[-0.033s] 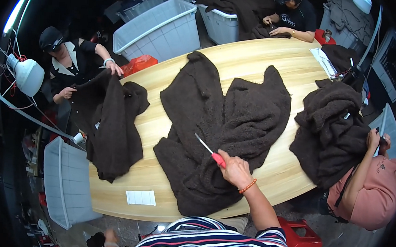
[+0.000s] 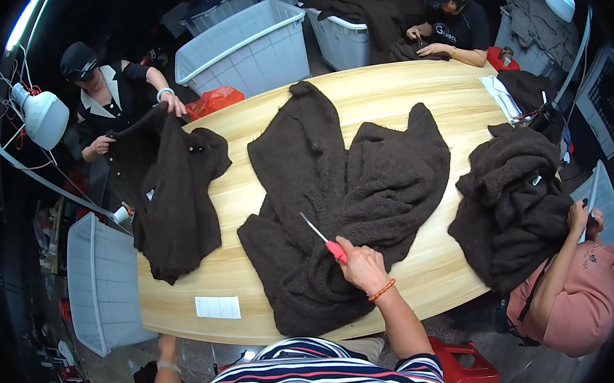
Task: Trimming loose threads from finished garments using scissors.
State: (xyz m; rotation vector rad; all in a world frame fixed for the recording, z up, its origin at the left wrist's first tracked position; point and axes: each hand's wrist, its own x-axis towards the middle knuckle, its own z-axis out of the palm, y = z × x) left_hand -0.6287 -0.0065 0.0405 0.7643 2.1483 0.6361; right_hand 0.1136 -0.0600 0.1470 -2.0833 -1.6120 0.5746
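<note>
My right hand (image 2: 364, 268) is closed around a red-handled tool with a slim metal blade (image 2: 314, 227). Whether it has one blade or two I cannot make out. Its tip points up and left, over a dark brown knitted garment (image 2: 394, 169) spread in folds across the middle of the table. An orange beaded bracelet (image 2: 383, 289) circles my right wrist. Down at the table's near left edge is my left hand (image 2: 167, 345), with a pale band on that wrist. The edge hides its fingers.
A pale wooden table (image 2: 428, 285) carries a white paper slip (image 2: 218, 307). Co-workers handle brown garments at left (image 2: 178, 197), right (image 2: 513, 199) and far side. Grey bins (image 2: 249, 49) stand behind and at left (image 2: 105, 277); a red stool (image 2: 461, 377) is near right.
My left hand has risen from below to the table's near edge. My right hand and the red-handled tool have shifted very slightly up and left. The left co-worker's garment has moved a little.
</note>
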